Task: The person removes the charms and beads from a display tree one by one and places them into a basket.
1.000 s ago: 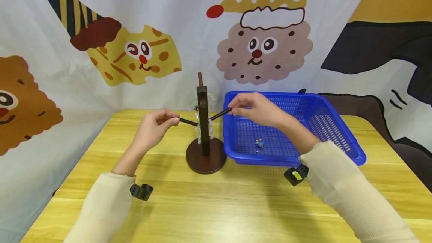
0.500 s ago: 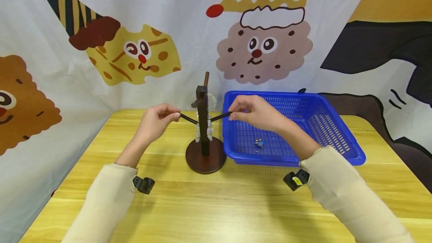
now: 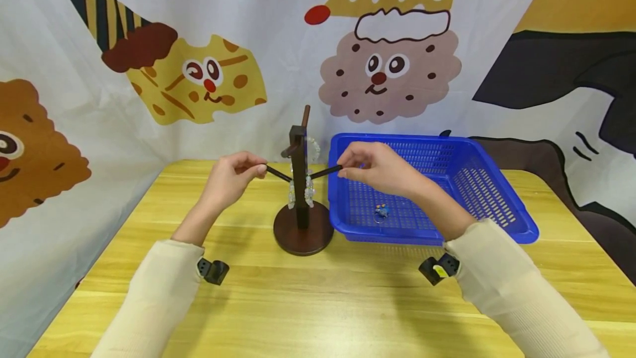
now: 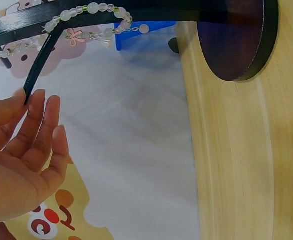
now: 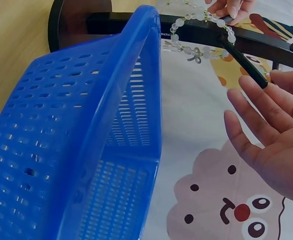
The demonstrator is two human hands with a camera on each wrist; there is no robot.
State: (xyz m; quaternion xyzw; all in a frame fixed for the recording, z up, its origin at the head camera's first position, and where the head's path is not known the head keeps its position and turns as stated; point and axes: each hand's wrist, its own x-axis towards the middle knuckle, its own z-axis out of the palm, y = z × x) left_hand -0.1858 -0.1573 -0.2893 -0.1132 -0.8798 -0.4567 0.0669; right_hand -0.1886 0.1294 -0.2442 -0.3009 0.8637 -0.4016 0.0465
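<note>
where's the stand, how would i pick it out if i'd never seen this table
Find the blue basket on the table. Just to its left, between the left hand and the right hand, is the stand, a dark post on a round base. Unlike the wide, low basket, it is tall and narrow, with pegs and beaded bracelets.

A person's cream-sleeved arms (image 3: pixel 154 297) reach forward and angle inward, the left hand (image 3: pixel 226 178) and right hand (image 3: pixel 379 167) apart at nearly the same height, each pinching between thumb and fingertips.
</note>
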